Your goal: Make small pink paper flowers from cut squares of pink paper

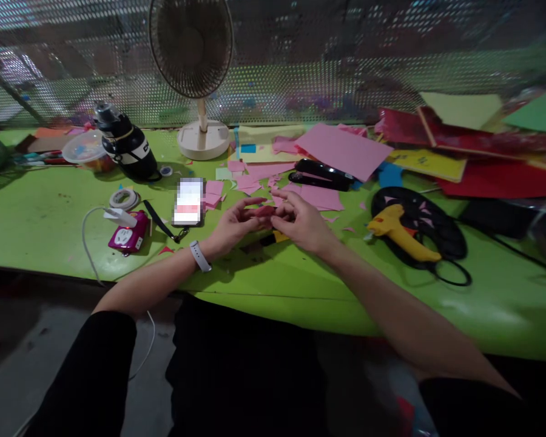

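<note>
My left hand (234, 223) and my right hand (301, 223) meet above the green table (50, 218), near its front edge. Between their fingertips is a small red paper piece (264, 211), pinched from both sides. A white band sits on my left wrist. Pink paper scraps (250, 182) lie just beyond the hands. A black stapler (321, 175) rests on a pink sheet behind my right hand. A yellow glue gun (403, 233) lies to the right on a black fan-shaped piece (437, 221).
A phone (188, 201), tape roll (124, 198), a magenta device with a white cable (128, 237) and a black bottle (126, 144) stand left. A desk fan (195, 60) is at the back before a mesh wall. Coloured paper sheets (482, 152) pile at the right.
</note>
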A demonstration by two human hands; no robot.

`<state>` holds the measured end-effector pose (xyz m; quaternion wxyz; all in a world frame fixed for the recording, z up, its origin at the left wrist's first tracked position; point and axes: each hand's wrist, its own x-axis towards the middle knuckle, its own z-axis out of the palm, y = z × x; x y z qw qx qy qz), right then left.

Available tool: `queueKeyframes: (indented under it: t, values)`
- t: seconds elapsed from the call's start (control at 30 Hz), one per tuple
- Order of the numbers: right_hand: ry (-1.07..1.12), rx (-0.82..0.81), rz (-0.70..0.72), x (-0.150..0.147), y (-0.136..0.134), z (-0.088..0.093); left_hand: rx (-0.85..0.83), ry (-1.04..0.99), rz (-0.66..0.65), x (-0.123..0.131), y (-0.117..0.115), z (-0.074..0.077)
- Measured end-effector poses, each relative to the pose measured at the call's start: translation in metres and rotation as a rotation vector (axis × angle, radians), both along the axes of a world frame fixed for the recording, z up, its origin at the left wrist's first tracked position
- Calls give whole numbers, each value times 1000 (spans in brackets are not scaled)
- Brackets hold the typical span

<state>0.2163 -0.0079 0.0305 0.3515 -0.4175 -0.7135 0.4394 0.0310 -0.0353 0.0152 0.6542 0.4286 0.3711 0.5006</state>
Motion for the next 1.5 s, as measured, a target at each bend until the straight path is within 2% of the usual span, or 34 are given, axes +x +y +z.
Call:
queueKeyframes:
  t: [0.07, 0.23, 0.43, 0.53, 0.67, 0.83, 1.0, 1.13, 1.5]
  values:
    - [0, 21, -17, -1, -2, -2, -16, 9, 38, 2, 1, -2]
    - [-81, 126, -170, -2, -2, -6, -3, 42, 129, 2, 3, -1]
    - [108, -111, -37, -1, 0, -10, 95, 82, 113, 3, 2, -2]
    - [166, -176, 12, -2, -1, -9, 155, 95, 103, 3, 2, -5]
    - [146, -141, 33, 2, 0, -8, 105, 101, 83, -5, 5, -3]
    - [-42, -69, 104, 19, 5, -5, 88, 224, -91, -20, 13, 4]
    - [-69, 33, 99, 26, 7, -1, -26, 241, -193, -18, 13, 3]
    - [-50, 18, 107, 26, 9, -3, -69, 250, -201, -16, 11, 3]
    - [-6, 20, 119, 28, 13, -10, -30, 274, -151, -16, 11, 6]
